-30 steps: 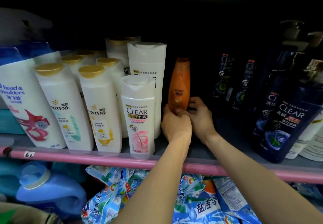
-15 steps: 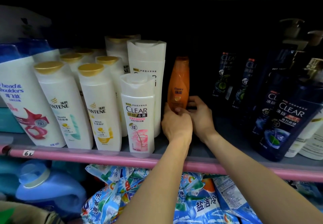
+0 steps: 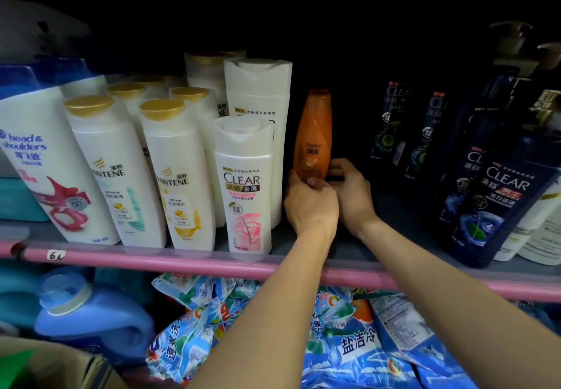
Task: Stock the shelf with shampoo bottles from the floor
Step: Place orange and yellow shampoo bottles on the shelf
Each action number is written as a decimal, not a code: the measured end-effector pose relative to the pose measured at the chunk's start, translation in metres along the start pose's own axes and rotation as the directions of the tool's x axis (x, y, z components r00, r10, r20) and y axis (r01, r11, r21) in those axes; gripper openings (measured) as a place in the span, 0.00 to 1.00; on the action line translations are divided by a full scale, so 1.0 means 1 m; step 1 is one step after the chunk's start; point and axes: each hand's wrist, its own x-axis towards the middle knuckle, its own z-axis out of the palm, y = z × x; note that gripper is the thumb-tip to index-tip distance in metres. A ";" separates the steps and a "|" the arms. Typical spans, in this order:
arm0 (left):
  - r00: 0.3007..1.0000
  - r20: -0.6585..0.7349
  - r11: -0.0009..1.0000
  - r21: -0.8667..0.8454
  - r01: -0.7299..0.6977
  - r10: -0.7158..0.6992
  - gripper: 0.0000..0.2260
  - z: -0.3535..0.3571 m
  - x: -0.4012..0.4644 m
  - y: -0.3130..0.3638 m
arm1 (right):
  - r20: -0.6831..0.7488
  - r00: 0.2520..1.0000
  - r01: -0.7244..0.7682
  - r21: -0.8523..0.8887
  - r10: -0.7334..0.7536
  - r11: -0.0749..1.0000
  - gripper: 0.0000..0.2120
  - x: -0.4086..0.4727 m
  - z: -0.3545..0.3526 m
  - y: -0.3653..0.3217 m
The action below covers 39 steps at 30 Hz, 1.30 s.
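Note:
An orange shampoo bottle [image 3: 314, 133] stands upright deep on the shelf [image 3: 212, 259], in the gap between the white bottles and the dark ones. My left hand [image 3: 309, 206] grips its lower part from the left, thumb across the front. My right hand [image 3: 352, 191] curls round its base from the right. Both forearms reach in over the pink shelf rail. The bottle's foot is hidden behind my hands.
White Clear bottles [image 3: 246, 185], gold-capped Pantene bottles [image 3: 179, 176] and a Head & Shoulders bottle [image 3: 39, 164] fill the left. Dark blue Clear bottles [image 3: 498, 194] crowd the right. Below lie detergent bags [image 3: 349, 340], a blue jug [image 3: 91, 318] and a cardboard box corner [image 3: 54, 367].
The hands and the orange bottle stay almost still; the view has shifted very slightly.

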 end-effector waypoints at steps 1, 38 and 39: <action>1.000 0.002 1.000 0.004 0.002 -0.002 0.19 -0.001 -0.002 0.003 | -0.004 1.000 -0.015 -0.023 0.015 1.000 0.22 -0.002 -0.002 -0.004; 0.829 0.311 0.600 0.799 0.036 -0.464 0.22 -0.200 -0.124 -0.290 | 0.288 0.748 -0.189 -0.772 0.598 0.608 0.14 -0.286 0.050 0.136; 0.825 0.320 0.589 0.808 0.018 -0.465 0.23 -0.199 -0.121 -0.299 | 0.316 0.745 -0.118 -0.804 0.588 0.582 0.16 -0.285 0.057 0.144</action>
